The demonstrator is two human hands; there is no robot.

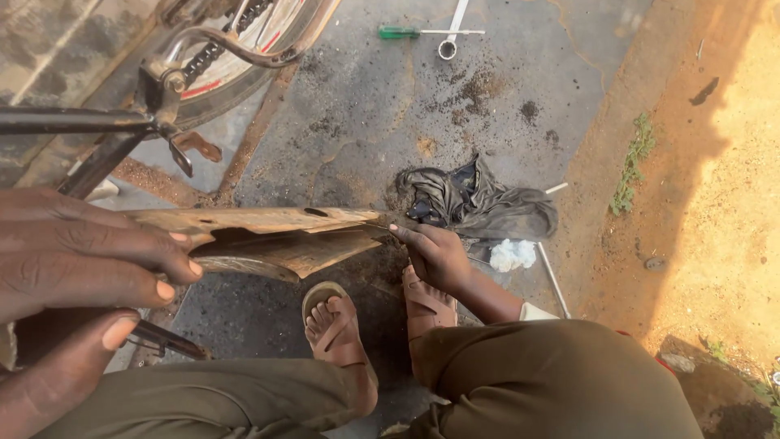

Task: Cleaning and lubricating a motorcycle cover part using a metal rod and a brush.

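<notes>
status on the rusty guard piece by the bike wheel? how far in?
Looks done: the rusty metal guard is apart from the bicycle wheel. In hand: left hand grips one end, right hand the other, holding it level above the ground. Left: it remains rusty and dirty; the dark rag, screwdriver and wrench lie untouched on the concrete.

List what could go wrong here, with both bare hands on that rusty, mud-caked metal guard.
The rusty, mud-caked metal guard has a jagged torn edge near the left hand; bare fingers could be cut. The right hand grips only its narrow tip, so it might slip onto the brown sandals.
</notes>
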